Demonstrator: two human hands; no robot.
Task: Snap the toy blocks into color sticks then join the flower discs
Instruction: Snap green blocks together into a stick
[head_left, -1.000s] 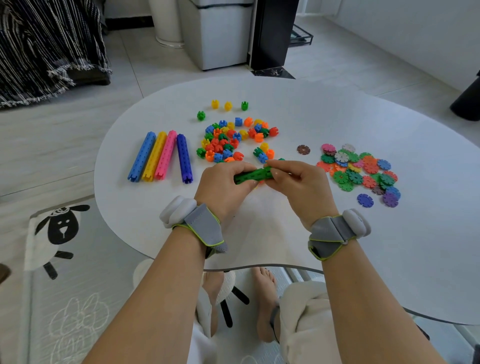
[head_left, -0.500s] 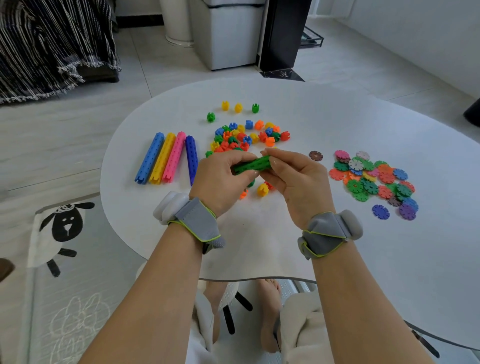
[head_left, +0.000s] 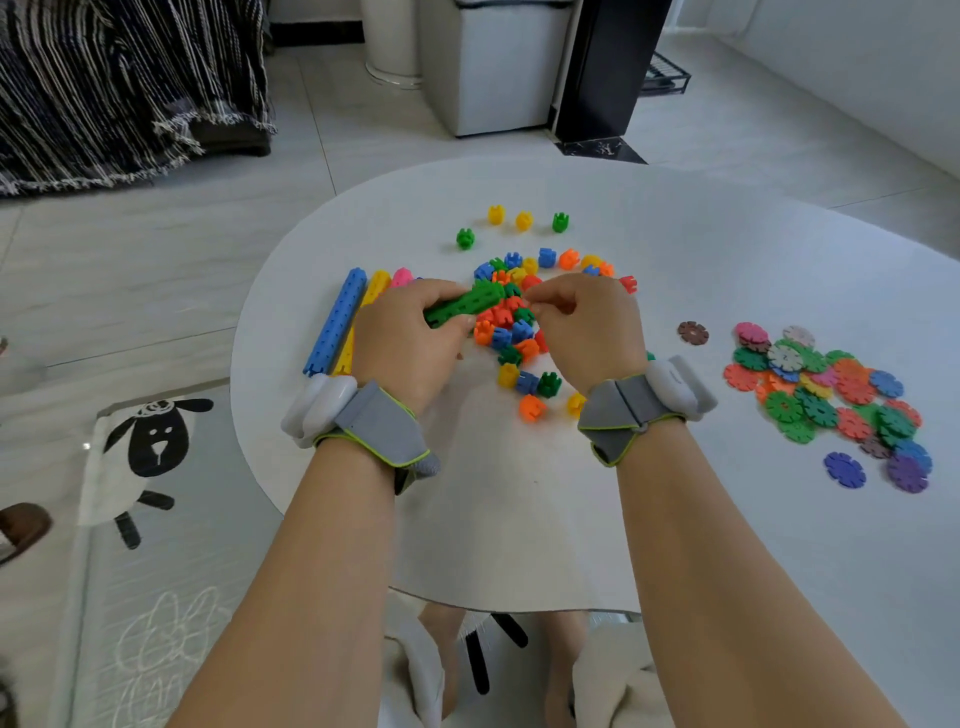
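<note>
Head-camera view, looking down over two bare forearms onto a white table (head_left: 519, 530). The left hand (head_left: 410, 343) grips a part-built green stick (head_left: 467, 304) of snapped blocks, with the fingers and thumb wrapped round its near end. The free end points up and right, over the heap of loose blocks (head_left: 511, 332) in the middle of the table. The right hand (head_left: 587, 332) is lowered onto that heap with its fingers curled and their tips among the blocks. Whether they have pinched a block cannot be told. Each wrist wears a grey strap with a white pod. Three finished sticks lie side by side, partly hidden behind the left hand: blue (head_left: 337, 322), yellow (head_left: 378, 285) and pink (head_left: 401, 275). The flower discs (head_left: 826, 389) lie in a flat scatter well apart to the right, untouched. The blocks look like small, hard, light plastic, likely to skid or roll if nudged. A single block is probably best pinched across its sides. The stick probably needs a hold close to its open end, so a straight push seats the next block without popping a joint.
</note>
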